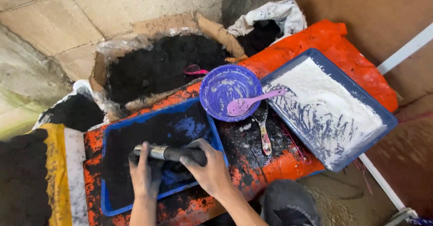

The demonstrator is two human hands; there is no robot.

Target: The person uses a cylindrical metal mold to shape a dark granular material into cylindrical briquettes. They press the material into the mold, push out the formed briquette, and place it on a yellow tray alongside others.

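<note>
Both hands are gripping a short metal tube (168, 153) lying crosswise over the near blue tray (108, 205), which is dusted with black powder. The left hand (145, 174) is curling its blackened fingers around the tube's shiny left end; the right hand (208, 168) is closing over the dark right end, though how tightly is hard to judge. Just beyond, a purple bowl (229, 90) is holding a pink spoon (252, 102). To the right, a second blue tray (383, 117) is carrying white powder (333, 99).
</note>
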